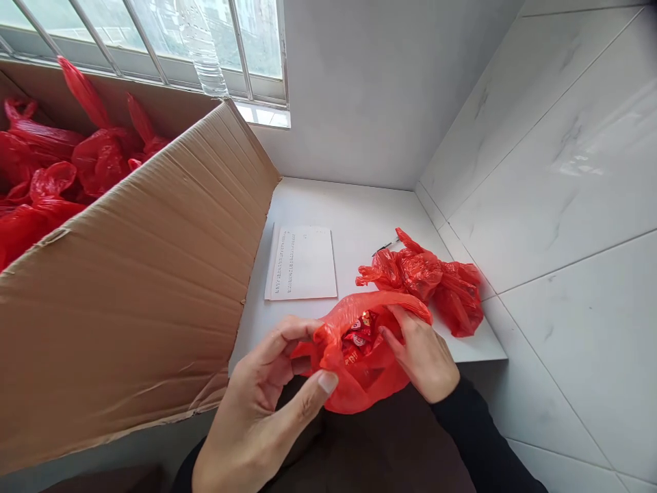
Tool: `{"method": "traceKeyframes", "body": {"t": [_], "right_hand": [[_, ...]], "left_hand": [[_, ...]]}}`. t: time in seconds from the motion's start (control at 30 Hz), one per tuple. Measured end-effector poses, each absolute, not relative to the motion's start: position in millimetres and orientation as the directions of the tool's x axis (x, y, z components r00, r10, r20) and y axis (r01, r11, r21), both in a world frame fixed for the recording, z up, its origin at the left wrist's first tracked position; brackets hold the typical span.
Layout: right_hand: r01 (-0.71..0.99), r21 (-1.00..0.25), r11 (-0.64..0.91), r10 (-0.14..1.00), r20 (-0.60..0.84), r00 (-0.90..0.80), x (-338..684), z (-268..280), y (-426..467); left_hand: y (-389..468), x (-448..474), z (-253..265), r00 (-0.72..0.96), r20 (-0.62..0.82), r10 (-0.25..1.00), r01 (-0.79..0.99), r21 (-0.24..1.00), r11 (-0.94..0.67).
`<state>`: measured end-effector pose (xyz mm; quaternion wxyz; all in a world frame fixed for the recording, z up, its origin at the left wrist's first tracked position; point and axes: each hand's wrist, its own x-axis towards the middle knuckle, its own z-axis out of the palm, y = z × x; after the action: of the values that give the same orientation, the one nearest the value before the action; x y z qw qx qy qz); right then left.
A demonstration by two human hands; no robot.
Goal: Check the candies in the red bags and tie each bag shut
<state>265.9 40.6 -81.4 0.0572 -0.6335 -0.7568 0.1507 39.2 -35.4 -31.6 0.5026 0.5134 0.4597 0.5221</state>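
A red plastic bag (pixel 369 390) is held in front of me at the table's near edge, its mouth spread wide. Inside lie small red wrapped packets (pixel 361 337) with printed figures and gold marks. My left hand (pixel 272 397) grips the bag's left rim between thumb and fingers. On the other side, my right hand (pixel 423 349) reaches into the mouth and holds the right rim; its fingertips are partly hidden by the plastic. Just beyond, more bunched red plastic bags (pixel 421 274) lie on the white table.
A large cardboard box (pixel 154 274) with several tied red bags (pixel 102 161) stands at left. Printed paper sheets (pixel 308 263) lie on the white table (pixel 349 202). A pen (pixel 384 246) pokes out behind the bags. A clear plastic bottle (pixel 205 58) stands by the barred window. Tiled wall (pixel 554 205) bounds the right.
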Motion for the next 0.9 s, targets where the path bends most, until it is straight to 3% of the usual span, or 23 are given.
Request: {"method": "traceKeyframes", "body": {"t": [0.07,0.2,0.3,0.37,0.43,0.6,0.77,0.83,0.9], "right_hand": [[0.916,-0.352,0.191,0.976,-0.032,-0.216,268,-82,40],[0.792,-0.485,0.372,0.925,0.268,-0.270,273,-49,18],[0.721,-0.513,0.465,0.874,0.399,-0.279,276,-7,5],[0.642,-0.523,0.561,0.819,0.464,-0.338,275,17,3],[0.519,-0.533,0.668,0.743,0.514,-0.428,272,34,6],[0.258,-0.635,0.728,0.641,0.500,-0.582,250,53,27],[0.298,-0.629,0.718,0.654,0.461,-0.600,225,61,42],[0.359,-0.588,0.725,0.652,0.419,-0.632,221,61,50],[0.406,-0.587,0.700,0.679,0.373,-0.633,220,60,62]], "left_hand": [[-37,39,-37,-0.020,0.137,0.990,0.041,0.990,-0.137],[-37,45,-31,-0.234,0.321,0.918,0.291,0.924,-0.249],[-30,55,-16,-0.289,0.208,0.934,0.034,0.978,-0.208],[-20,62,-9,-0.221,0.094,0.971,-0.218,0.965,-0.143],[-7,68,-4,-0.153,0.024,0.988,-0.313,0.947,-0.072],[3,76,9,-0.069,-0.032,0.997,-0.223,0.975,0.016],[-19,79,14,-0.008,-0.140,0.990,0.181,0.974,0.139],[-18,78,13,-0.071,-0.174,0.982,0.164,0.969,0.184],[-9,74,15,-0.170,-0.235,0.957,0.029,0.970,0.243]]}}
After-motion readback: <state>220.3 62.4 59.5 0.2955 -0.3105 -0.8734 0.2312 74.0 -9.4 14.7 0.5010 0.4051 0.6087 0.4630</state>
